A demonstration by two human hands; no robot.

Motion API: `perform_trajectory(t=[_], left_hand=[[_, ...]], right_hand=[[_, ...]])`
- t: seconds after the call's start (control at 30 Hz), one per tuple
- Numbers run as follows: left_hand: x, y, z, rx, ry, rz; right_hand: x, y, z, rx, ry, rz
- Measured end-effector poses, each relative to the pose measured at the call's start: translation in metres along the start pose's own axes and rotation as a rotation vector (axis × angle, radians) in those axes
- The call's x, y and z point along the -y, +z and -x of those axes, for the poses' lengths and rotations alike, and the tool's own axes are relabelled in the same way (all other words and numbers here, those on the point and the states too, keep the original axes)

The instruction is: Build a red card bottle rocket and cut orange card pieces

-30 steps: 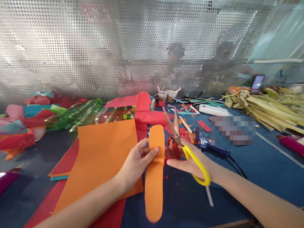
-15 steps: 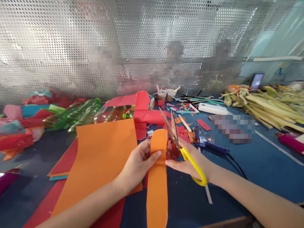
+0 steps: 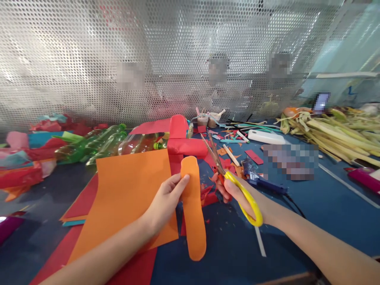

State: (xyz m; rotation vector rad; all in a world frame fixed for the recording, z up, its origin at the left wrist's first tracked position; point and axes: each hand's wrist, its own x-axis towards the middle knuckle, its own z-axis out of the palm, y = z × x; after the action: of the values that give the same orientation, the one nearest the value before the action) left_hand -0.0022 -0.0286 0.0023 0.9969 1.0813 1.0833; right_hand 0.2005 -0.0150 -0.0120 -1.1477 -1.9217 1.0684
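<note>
Between thumb and fingers, my left hand point(image 3: 168, 202) pinches a long orange paper strip point(image 3: 193, 221) with rounded ends, near its upper part. My right hand point(image 3: 240, 198) is closed on scissors point(image 3: 243, 194) with yellow and red handles; their blades point up and away, slightly parted. The blades are apart from the strip. Under my left forearm lies a large orange paper sheet point(image 3: 133, 190), over red sheets point(image 3: 136, 265). Beyond the strip stands a red folded paper piece point(image 3: 188, 145). Red paper scraps point(image 3: 209, 196) lie between my hands.
Green plastic bottles point(image 3: 107, 144) lie at the left beside crumpled coloured paper point(image 3: 26, 158). To the right are a blue glue gun point(image 3: 268, 185), a white case point(image 3: 266, 137) and dried husks point(image 3: 335, 132). A perforated metal screen point(image 3: 178, 55) rises behind; blurred people show in it.
My right hand has let go of the orange strip and drawn slightly right with the scissors, whose blades have closed somewhat. The strip now tilts, its lower end swung right.
</note>
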Motion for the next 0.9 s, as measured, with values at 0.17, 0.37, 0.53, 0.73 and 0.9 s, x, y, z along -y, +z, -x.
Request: perform_trajectory(t=[0.17, 0.37, 0.53, 0.73, 0.9], left_hand=[[-0.004, -0.002, 0.001, 0.042, 0.007, 0.069], [-0.011, 0.001, 0.007, 0.019, 0.031, 0.041], [-0.01, 0.0, 0.011, 0.009, 0.055, 0.019], [-0.012, 0.003, 0.013, 0.022, 0.109, -0.007], [-0.012, 0.005, 0.016, 0.095, 0.092, 0.006]], right_hand=[[0.018, -0.008, 0.008, 0.06, -0.057, 0.061], [0.041, -0.01, 0.016, 0.176, -0.175, 0.141], [0.044, -0.003, 0.018, 0.236, -0.223, 0.154], [0.044, 0.0, 0.02, 0.202, -0.233, 0.218], [0.042, 0.002, 0.021, 0.212, -0.257, 0.195]])
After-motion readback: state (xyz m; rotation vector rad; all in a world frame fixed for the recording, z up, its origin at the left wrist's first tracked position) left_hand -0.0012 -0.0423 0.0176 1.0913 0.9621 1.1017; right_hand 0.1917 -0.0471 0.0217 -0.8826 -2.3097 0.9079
